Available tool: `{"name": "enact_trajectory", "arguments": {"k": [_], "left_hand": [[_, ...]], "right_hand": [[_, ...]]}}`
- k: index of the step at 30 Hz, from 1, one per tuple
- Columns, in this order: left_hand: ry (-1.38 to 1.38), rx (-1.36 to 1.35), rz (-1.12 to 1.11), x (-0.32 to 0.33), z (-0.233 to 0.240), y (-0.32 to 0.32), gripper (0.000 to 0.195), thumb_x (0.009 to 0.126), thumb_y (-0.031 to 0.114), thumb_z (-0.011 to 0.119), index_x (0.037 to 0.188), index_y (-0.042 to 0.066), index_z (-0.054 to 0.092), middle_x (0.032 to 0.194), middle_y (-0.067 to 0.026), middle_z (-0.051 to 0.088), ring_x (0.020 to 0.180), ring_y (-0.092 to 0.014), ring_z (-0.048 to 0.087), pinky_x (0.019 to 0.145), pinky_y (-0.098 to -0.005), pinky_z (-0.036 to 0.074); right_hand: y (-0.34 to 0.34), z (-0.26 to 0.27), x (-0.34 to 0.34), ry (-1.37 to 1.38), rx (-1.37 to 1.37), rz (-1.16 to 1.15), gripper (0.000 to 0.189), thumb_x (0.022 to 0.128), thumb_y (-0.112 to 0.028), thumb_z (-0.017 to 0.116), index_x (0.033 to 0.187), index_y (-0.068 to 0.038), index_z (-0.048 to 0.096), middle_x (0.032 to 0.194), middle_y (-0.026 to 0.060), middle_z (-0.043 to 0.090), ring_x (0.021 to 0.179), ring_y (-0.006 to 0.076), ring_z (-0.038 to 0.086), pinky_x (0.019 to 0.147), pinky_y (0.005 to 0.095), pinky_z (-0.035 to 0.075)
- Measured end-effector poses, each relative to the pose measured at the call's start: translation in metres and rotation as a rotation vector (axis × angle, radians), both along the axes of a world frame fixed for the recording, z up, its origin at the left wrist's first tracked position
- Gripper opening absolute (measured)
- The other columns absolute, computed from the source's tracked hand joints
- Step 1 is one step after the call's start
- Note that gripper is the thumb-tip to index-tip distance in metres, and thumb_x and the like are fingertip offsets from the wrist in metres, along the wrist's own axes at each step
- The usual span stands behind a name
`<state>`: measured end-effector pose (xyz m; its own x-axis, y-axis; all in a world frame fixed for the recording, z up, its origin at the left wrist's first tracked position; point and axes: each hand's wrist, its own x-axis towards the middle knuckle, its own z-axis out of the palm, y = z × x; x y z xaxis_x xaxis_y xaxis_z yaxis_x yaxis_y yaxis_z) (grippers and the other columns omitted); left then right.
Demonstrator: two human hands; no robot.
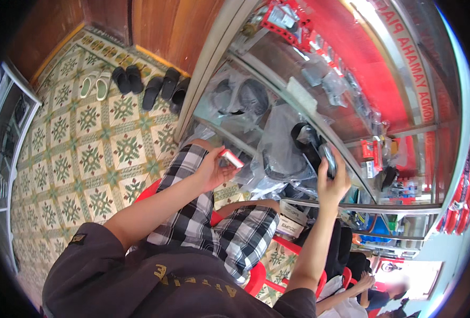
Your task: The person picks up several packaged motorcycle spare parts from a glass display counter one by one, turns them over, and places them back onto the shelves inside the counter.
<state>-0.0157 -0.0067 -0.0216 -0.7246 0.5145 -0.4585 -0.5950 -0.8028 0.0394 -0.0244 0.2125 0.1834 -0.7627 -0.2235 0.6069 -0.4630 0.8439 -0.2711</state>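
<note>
Between the thumb and fingers of my left hand [215, 170] is a small red and white box [232, 159], held above my lap. My right hand [335, 181] is raised at the glass cabinet and grips a dark, shiny rounded object [328, 159]; its exact kind is hard to tell. Just beyond that hand are black parts [301, 134] on the cabinet's lower shelf. Clear plastic bags [276, 147] with dark curved parts inside lie between my two hands. Farther back, another bag [239, 95] covers rounded black parts.
Metal-framed glass shelves [298, 95] with packaged goods stand close in front. Cardboard boxes [290, 225] are stacked low by my knee. I sit on a red plastic chair [257, 278]. Several sandals [129, 79] lie on the tiled floor [90, 157]. Another person's arm [348, 292] shows at lower right.
</note>
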Motion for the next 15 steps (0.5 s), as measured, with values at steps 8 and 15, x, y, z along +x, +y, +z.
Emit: {"name": "enact_trajectory", "arguments": {"k": [8,15], "left_hand": [[0.005,-0.085,0.006,0.006,0.004,0.004,0.044,0.082,0.041,0.057,0.103,0.003,0.049,0.091,-0.0171,0.056,0.088,-0.028,0.060,0.079,-0.0353,0.051],[0.025,-0.090,-0.025,0.008,0.003,0.008,0.040,0.080,0.039,0.061,0.099,0.005,0.052,0.086,-0.0116,0.057,0.083,-0.023,0.060,0.075,-0.0322,0.050]], "right_hand": [[-0.083,-0.107,0.068,-0.485,-0.279,0.303,0.030,0.073,0.000,0.066,0.101,-0.001,0.057,0.091,0.0131,0.062,0.082,0.0209,0.062,0.074,0.0291,0.047],[-0.081,-0.152,0.045,-0.345,-0.776,-0.016,0.022,0.074,-0.001,0.069,0.093,0.003,0.059,0.088,0.0120,0.062,0.081,0.0141,0.058,0.072,0.0268,0.047]]}}
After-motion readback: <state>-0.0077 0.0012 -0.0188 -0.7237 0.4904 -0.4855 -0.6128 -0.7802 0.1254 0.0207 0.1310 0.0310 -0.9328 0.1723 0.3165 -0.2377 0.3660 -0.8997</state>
